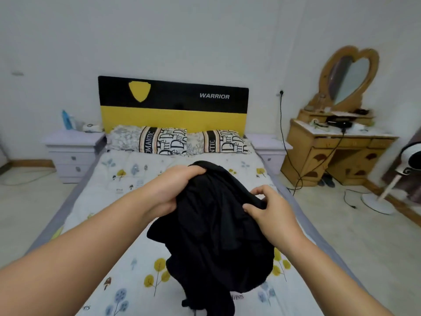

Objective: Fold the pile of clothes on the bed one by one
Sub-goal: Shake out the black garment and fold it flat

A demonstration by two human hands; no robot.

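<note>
A bunched black garment (pixel 216 236) hangs in the air over the bed (pixel 127 179), its lower end trailing down toward the sheet near the bottom of the view. My left hand (pixel 175 188) grips its upper left edge, fingers curled over the top of the fabric. My right hand (pixel 271 210) pinches a fold on the garment's right side between thumb and fingers. No other loose clothes show on the bed in this view.
The bed has a white flower-print sheet and two patterned pillows (pixel 180 140) under a black and yellow headboard (pixel 173 103). White nightstands (pixel 73 151) flank it. A wooden dressing table (pixel 337 149) with a heart mirror and a standing fan (pixel 387 192) are at the right.
</note>
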